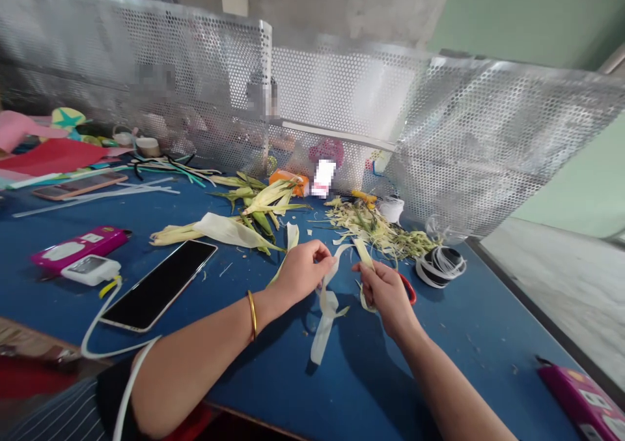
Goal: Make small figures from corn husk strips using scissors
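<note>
Evidently, as I watch through the head camera from afar, the step in hand is working a thin husk strip between two hands, and I judge that it calls for a light, even touch. I would keep the right hand point(385, 291) steady as an anchor and guide with the left hand point(305, 265), drawing along the grain; a sideways jerk could split the fibre. Gripping close to where the two pieces meet should give me better control than holding far down.

My left thumb and forefinger are nearly together, pinching the pale strip point(321, 340), which arches up toward the other hand and also hangs below, its lower end over the blue table point(463, 363). My right fingers are curled in, with the thumb pressed against an upright husk piece point(364, 253). I cannot tell whether the two pieces are joined. Just beside my right hand is a red loop point(409, 289), and beyond it lies the heap of shreds point(371, 226); I would keep the strip free of both.
</note>
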Tool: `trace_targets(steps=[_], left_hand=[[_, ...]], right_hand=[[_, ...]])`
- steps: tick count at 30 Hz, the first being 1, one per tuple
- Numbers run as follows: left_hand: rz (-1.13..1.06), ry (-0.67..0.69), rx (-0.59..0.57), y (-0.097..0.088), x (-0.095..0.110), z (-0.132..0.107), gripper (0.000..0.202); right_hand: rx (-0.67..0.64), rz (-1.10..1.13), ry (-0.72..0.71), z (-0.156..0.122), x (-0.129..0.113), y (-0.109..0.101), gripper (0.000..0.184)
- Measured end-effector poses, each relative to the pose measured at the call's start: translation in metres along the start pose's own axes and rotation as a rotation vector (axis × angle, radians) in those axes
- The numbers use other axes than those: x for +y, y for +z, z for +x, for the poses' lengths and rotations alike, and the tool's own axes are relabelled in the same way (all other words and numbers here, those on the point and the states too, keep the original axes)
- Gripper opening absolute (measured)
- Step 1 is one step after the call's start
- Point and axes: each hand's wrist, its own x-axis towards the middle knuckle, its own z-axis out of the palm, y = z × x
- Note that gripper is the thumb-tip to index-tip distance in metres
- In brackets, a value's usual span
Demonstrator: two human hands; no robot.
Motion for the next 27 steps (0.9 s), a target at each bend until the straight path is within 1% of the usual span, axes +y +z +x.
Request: trace_targets(steps=[3,6,9,13,18,20,22,23,25,27], left_hand=[[-0.256,-0.111,0.029,0.007,0.005,-0.005,0.014],[-0.350,-0.133,0.046,0.012,0.006,-0.008,0.015],[-0.361,-0.130,-0.005,0.018,0.005,-0.011,0.015],[-0.340,-0.129,-0.069,0.023,0.005,-0.015,0.015],[-0.315,-0.126,-0.129,0.024,0.005,-0.017,0.020],[-0.356,-0.133,-0.116,0.022,0.006,-0.016,0.022],[-0.428,-0.139,-0.104,0.019,0.007,-0.014,0.027],[-0.469,-0.142,-0.118,0.017,0.008,-0.013,0.032],[-0.552,-0.150,-0.201,0.013,0.009,-0.011,0.040],[-0.609,-0.154,-0.289,0.010,0.009,-0.011,0.043]], right_hand=[[0.039,0.028,-0.053,-0.004,-0.002,0.004,0.037],[0.005,0.014,-0.058,-0.007,-0.002,0.007,0.040],[-0.065,-0.020,-0.048,-0.009,0.000,0.009,0.045],[-0.099,-0.039,-0.066,-0.010,0.000,0.012,0.051],[-0.095,-0.013,-0.064,-0.011,-0.002,0.011,0.046],[-0.094,-0.012,-0.061,-0.011,-0.003,0.010,0.045],[-0.142,-0.004,-0.054,-0.012,-0.004,0.009,0.045],[-0.187,-0.005,-0.049,-0.013,-0.005,0.009,0.046],[-0.295,-0.013,-0.036,-0.014,-0.006,0.009,0.047],[-0.380,-0.026,-0.022,-0.016,-0.006,0.009,0.049]])
